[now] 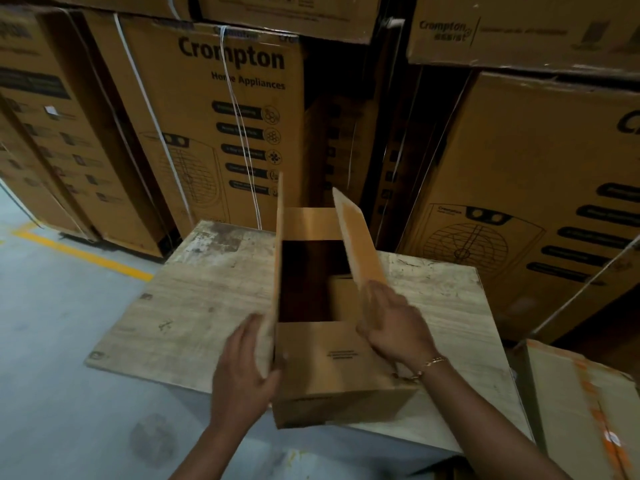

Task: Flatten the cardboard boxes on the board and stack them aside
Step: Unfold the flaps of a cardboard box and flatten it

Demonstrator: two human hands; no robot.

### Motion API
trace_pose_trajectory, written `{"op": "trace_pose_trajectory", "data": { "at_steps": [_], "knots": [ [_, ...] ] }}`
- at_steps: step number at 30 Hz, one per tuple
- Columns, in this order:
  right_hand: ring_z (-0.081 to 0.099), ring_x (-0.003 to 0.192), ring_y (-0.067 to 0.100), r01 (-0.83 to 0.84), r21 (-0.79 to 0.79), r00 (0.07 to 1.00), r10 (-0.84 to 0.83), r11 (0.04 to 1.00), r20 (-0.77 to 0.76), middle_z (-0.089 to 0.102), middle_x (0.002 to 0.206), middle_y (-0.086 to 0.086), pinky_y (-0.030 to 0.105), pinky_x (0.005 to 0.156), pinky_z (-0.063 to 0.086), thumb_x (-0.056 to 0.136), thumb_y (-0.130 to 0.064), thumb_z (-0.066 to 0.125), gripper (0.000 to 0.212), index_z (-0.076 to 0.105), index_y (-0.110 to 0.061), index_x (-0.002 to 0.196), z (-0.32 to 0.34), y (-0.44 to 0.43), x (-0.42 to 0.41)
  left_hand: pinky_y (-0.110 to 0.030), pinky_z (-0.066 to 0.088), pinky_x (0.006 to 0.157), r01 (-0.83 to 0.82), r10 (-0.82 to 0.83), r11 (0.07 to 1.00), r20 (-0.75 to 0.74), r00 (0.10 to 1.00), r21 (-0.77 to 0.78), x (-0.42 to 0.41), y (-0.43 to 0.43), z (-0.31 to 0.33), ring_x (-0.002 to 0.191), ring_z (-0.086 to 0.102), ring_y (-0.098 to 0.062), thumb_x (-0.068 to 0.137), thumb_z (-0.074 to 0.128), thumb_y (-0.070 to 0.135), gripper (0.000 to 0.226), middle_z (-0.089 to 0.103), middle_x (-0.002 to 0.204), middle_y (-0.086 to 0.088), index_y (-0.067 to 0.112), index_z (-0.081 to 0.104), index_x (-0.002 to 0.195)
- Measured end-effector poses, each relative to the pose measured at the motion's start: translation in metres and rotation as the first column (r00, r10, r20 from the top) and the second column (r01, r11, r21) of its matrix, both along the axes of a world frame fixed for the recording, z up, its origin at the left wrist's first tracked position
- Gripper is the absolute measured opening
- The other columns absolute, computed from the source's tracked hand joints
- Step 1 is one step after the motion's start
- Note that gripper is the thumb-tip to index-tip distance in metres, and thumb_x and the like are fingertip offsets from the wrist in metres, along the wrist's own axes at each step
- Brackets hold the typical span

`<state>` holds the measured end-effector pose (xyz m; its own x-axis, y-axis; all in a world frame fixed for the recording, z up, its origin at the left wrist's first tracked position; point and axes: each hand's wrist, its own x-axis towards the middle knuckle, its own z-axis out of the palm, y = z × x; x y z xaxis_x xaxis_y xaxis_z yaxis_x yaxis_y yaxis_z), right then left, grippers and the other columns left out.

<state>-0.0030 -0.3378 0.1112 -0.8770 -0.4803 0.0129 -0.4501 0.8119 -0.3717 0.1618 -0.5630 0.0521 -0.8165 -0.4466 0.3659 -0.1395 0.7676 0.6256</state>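
An open brown cardboard box [332, 375] stands upright on the pale wooden board [194, 299], its long flaps raised and its inside dark. My left hand [247, 368] grips the near end of the left flap, thumb at the box corner. My right hand [394, 323] presses on the right flap, which leans outward; a bracelet shows at the wrist. The near short flap lies folded outward toward me.
Tall strapped appliance cartons [207, 126] form a wall right behind the board. A flat cardboard piece with orange tape [585, 403] lies at the right. Grey floor with a yellow line [86, 258] stretches to the left.
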Motion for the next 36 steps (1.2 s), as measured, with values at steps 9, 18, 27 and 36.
{"op": "trace_pose_trajectory", "data": {
  "at_steps": [9, 18, 27, 36],
  "knots": [
    [0.015, 0.149, 0.027, 0.221, 0.386, 0.975, -0.207, 0.895, -0.078, 0.012, 0.165, -0.004, 0.049, 0.115, 0.025, 0.093, -0.041, 0.049, 0.067, 0.023, -0.030, 0.154, -0.008, 0.119, -0.046, -0.059, 0.038, 0.095, -0.393, 0.430, 0.886, 0.115, 0.896, -0.246, 0.035, -0.046, 0.004, 0.133, 0.040, -0.040, 0.077, 0.049, 0.058, 0.076, 0.043, 0.145, -0.015, 0.017, 0.049, 0.141],
    [0.042, 0.138, 0.022, 0.161, -0.066, 0.802, -0.092, 0.985, 0.590, 0.043, 0.152, -0.004, 0.036, 0.112, 0.034, 0.094, -0.069, 0.034, 0.069, 0.036, -0.029, 0.150, -0.068, 0.083, -0.020, -0.046, 0.031, 0.117, -0.289, -0.111, 0.728, 0.523, 0.845, 0.621, -0.003, 0.006, -0.051, 0.140, 0.040, -0.023, 0.061, 0.040, 0.097, 0.118, 0.039, 0.156, 0.000, 0.030, 0.026, 0.156],
    [0.042, 0.136, 0.021, 0.171, -0.282, 0.797, 0.035, 0.944, 0.603, 0.052, 0.142, -0.003, 0.044, 0.111, 0.032, 0.095, -0.066, 0.036, 0.055, 0.066, -0.026, 0.117, -0.048, 0.066, -0.067, -0.042, 0.047, 0.102, -0.447, 0.054, 0.469, 0.480, 0.875, 0.762, -0.011, -0.011, -0.068, 0.126, 0.054, -0.027, 0.080, 0.055, 0.078, 0.077, 0.054, 0.138, -0.003, 0.027, 0.054, 0.137],
    [0.030, 0.142, 0.016, -0.227, -0.123, 0.679, 0.247, 0.966, 0.691, 0.019, 0.162, -0.002, 0.036, 0.115, 0.035, 0.084, -0.049, 0.070, 0.058, 0.054, -0.028, 0.136, -0.036, 0.107, -0.044, -0.043, 0.035, 0.114, -0.170, -0.347, 0.531, 0.396, 0.850, 0.830, 0.009, -0.006, -0.008, 0.139, 0.039, -0.020, 0.071, 0.071, 0.067, 0.099, 0.035, 0.150, 0.010, 0.030, 0.029, 0.153]
  ]
}}
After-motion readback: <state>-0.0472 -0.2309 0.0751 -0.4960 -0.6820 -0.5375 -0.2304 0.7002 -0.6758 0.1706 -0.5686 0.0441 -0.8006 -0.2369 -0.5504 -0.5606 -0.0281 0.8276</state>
